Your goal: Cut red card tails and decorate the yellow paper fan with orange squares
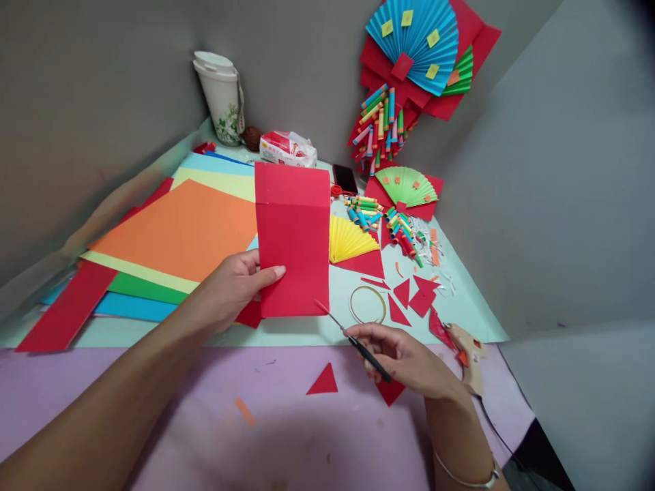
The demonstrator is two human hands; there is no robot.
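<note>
My left hand (pixel 245 283) pinches the left edge of a red rectangle of paper (pixel 294 232), thumb in front, and holds it upright above the table. A crease runs across the paper near its top. In my right hand (pixel 394 354) is a pair of scissors (pixel 366 351) with black handles. The blade tips lie at the paper's lower right corner; whether they touch it I cannot tell. Below, a red paper triangle (pixel 323 380) lies on the pink surface, and another red scrap (pixel 390 391) is partly under my right hand.
Coloured sheets (pixel 174 232) are stacked at left. Behind stand a white cup (pixel 220 95) and a tissue pack (pixel 288 148). Rightward lie a yellow paper fan (pixel 351 240), a tape ring (pixel 367 305), red scraps and a glue gun (pixel 468 351) with cord. A blue fan decoration (pixel 419 41) hangs behind.
</note>
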